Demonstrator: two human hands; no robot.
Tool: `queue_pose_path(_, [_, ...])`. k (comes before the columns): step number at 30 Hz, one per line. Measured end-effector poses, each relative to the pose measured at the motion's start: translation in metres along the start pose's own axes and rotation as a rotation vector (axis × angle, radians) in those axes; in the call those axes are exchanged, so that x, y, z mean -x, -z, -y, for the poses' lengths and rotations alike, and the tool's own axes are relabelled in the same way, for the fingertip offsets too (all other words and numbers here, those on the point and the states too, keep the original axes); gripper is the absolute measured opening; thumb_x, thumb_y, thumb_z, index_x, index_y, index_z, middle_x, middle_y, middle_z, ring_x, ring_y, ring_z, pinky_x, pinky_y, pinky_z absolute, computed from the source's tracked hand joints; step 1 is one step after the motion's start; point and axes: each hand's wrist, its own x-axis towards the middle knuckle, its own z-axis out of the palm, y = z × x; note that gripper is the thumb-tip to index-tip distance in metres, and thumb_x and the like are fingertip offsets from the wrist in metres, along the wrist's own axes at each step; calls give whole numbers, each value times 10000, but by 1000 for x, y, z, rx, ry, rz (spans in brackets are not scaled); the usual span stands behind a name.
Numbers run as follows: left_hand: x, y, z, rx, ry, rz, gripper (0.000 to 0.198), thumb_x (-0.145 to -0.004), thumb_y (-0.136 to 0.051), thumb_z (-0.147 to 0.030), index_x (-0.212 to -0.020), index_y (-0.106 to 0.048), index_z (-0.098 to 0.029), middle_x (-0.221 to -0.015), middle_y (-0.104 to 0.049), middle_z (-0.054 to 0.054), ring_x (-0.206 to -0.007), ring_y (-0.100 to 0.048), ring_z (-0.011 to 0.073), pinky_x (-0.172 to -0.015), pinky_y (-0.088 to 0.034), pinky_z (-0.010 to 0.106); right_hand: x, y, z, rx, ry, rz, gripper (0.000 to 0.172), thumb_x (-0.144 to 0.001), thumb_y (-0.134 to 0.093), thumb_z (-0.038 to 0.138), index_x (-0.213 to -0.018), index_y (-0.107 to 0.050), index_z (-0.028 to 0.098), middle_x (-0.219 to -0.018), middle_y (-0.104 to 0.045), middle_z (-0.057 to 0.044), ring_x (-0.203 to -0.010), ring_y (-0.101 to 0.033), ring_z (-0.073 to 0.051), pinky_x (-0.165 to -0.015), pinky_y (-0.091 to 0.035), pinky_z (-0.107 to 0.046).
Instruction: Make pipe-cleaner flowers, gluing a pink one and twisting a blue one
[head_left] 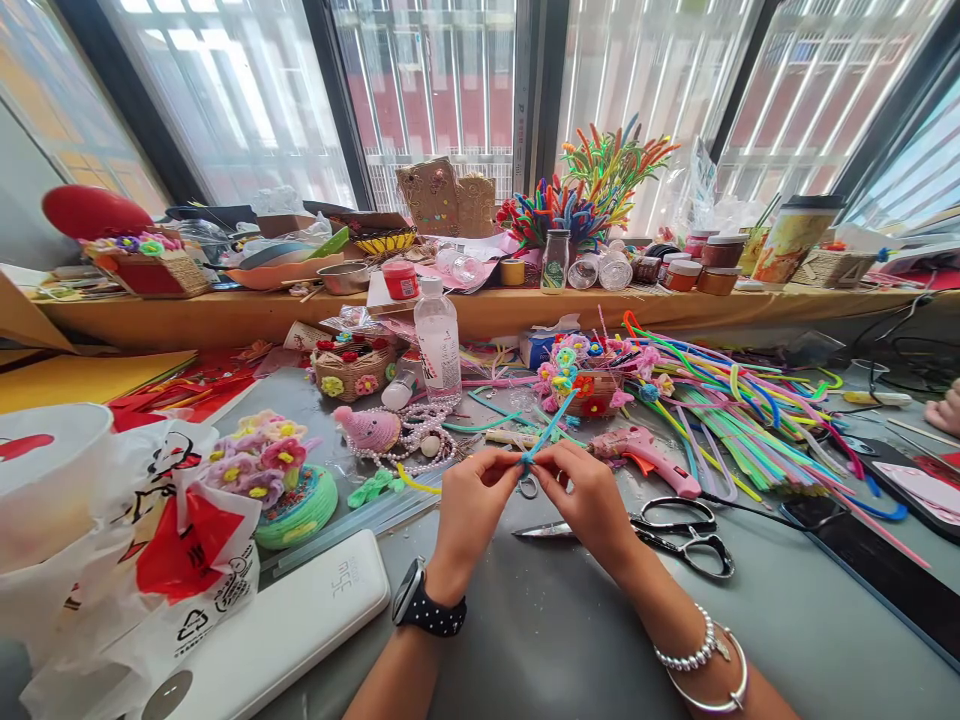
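A blue pipe cleaner [553, 425] is pinched between my two hands, its free end pointing up and to the right. My left hand [474, 500] grips it from the left with thumb and forefinger. From the other side, my right hand [583, 495] pinches the same piece close by, so the fingertips nearly meet. A small grey ring [528, 488] shows just below the fingertips; whether it is attached I cannot tell. Black-handled scissors [686, 530] lie beneath and beside my right wrist, blades pointing left. Behind that hand rests a pink glue gun [646, 458].
Many coloured pipe cleaners [750, 440] spread at the right. A water bottle [437, 345] and flower-trimmed baskets [352, 372] stand behind. On the left are a white power bank [300, 620] and a plastic bag [172, 540]. A phone [877, 575] and another person's hand [946, 410] are at the right.
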Motion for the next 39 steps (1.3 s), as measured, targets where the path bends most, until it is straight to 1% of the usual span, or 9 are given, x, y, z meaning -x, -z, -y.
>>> queue_pose_path(3, [0, 0, 0, 36, 48, 0, 138, -622, -607, -242, -715, -635, -144, -694, -653, 40, -644, -609, 160, -628, -496, 263, 2, 0, 2, 97, 95, -26, 125, -797, -445, 158, -777, -569, 157, -692, -557, -40, -640, -517, -144, -592, -417, -247])
queue_pose_path(6, [-1, -1, -2, 160, 86, 7, 143, -612, -618, -250, -699, -607, -137, -679, -633, 27, -640, -605, 151, -634, -502, 270, 3, 0, 3, 175, 172, -77, 145, -808, -429, 169, -796, -573, 164, -726, -569, -55, -701, -520, -166, -640, -419, -275])
queue_pose_path(9, [-1, -2, -5, 302, 109, 5, 180, -613, -624, -259, -739, -582, -137, -713, -622, 19, -661, -606, 145, -651, -510, 282, 2, 0, 3, 71, 83, -120, 123, -799, -454, 198, -847, -565, 173, -756, -566, -46, -666, -514, -143, -593, -430, -249])
queue_pose_path(12, [-1, -1, -7, 356, 107, 14, 244, -630, -614, -260, -841, -582, -142, -808, -632, 40, -744, -605, 157, -689, -506, 289, 0, 0, 3, -75, -40, -94, 140, -779, -484, 217, -890, -556, 170, -771, -555, -40, -606, -504, -118, -506, -426, -216])
queue_pose_path(15, [-2, 0, -6, 345, 97, 30, 252, -644, -604, -261, -869, -596, -149, -869, -642, 52, -805, -600, 168, -725, -492, 285, -2, -1, 3, -124, -70, -39, 125, -781, -478, 215, -851, -569, 167, -755, -557, -40, -605, -506, -119, -510, -426, -219])
queue_pose_path(18, [-2, 0, -3, 302, 84, 23, 202, -640, -606, -257, -809, -613, -146, -833, -654, 49, -790, -604, 171, -723, -486, 280, -2, -2, 2, -112, -72, -15, 123, -789, -464, 206, -793, -580, 166, -715, -561, -36, -602, -503, -126, -533, -419, -231])
queue_pose_path(22, [-3, 0, -1, 225, 65, 4, 174, -626, -616, -254, -757, -617, -140, -771, -659, 46, -742, -607, 169, -687, -487, 269, -1, -3, 1, -83, -61, -19, 122, -788, -470, 198, -788, -587, 164, -707, -574, -35, -603, -507, -131, -553, -411, -239])
queue_pose_path(32, [-2, 0, -1, 205, 89, 13, 181, -619, -618, -273, -735, -607, -135, -734, -649, 38, -687, -609, 160, -655, -497, 271, -1, -1, 0, -74, -60, -31, 130, -790, -476, 211, -749, -597, 183, -681, -597, -26, -617, -529, -142, -558, -413, -241])
queue_pose_path(39, [1, -6, 1, 167, 56, -26, 166, -633, -602, -277, -715, -573, -135, -695, -626, 31, -653, -603, 149, -634, -494, 275, 2, -3, 3, 75, -27, -61, 129, -795, -458, 193, -754, -577, 166, -666, -579, -32, -598, -520, -141, -547, -396, -238])
